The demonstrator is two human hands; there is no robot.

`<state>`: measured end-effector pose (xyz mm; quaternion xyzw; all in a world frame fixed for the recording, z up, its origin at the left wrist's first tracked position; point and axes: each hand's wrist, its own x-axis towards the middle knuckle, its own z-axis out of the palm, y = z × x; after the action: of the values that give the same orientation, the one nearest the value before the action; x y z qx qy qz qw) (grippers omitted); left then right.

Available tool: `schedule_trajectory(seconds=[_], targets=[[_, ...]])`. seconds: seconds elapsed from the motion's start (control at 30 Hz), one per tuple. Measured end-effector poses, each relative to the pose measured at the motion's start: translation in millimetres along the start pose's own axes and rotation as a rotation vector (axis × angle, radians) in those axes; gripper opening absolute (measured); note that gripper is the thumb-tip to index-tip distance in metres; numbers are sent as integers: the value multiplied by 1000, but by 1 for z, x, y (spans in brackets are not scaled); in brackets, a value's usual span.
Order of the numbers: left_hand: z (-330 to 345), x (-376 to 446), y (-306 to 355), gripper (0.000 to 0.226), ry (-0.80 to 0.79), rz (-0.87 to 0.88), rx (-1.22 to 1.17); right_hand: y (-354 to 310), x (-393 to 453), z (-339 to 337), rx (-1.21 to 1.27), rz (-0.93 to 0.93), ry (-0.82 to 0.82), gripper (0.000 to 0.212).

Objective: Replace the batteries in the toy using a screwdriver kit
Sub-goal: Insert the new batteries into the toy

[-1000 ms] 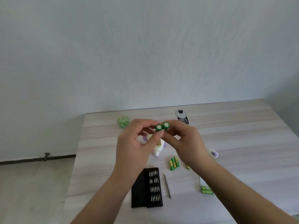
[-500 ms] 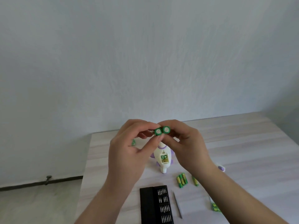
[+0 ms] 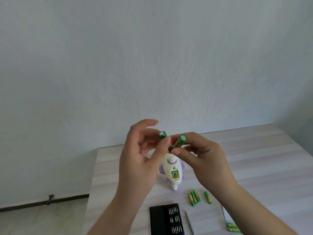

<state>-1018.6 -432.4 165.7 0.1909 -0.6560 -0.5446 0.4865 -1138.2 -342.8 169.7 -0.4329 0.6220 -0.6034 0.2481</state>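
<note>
Toy point(image 3: 172, 172) lies mid-table, open bay up, straight below my hands: right hand point(image 3: 205, 158) nearer, pinching one battery point(image 3: 180, 141), left hand point(image 3: 144, 155) pinching the other battery point(image 3: 162, 135), upper fingers loose, both long axes tilted toward me, splayed apart.

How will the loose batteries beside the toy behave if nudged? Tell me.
The loose batteries are round cylinders lying flat on the smooth table, so they would likely roll sideways. They look rigid and small, probably easy to pinch, though perhaps slippery.
</note>
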Motion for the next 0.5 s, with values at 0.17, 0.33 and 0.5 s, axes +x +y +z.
schedule_trajectory(seconds=[0.17,0.33,0.5], targets=[[5,5,-3,17,23,-261,-114,-4,-8,-1,83,59,7,34],[10,-1,-3,17,11,-456,-334,-8,-15,1,111,77,54,37],[14,-12,-5,20,-19,-572,-338,-11,-23,1,124,103,56,32]])
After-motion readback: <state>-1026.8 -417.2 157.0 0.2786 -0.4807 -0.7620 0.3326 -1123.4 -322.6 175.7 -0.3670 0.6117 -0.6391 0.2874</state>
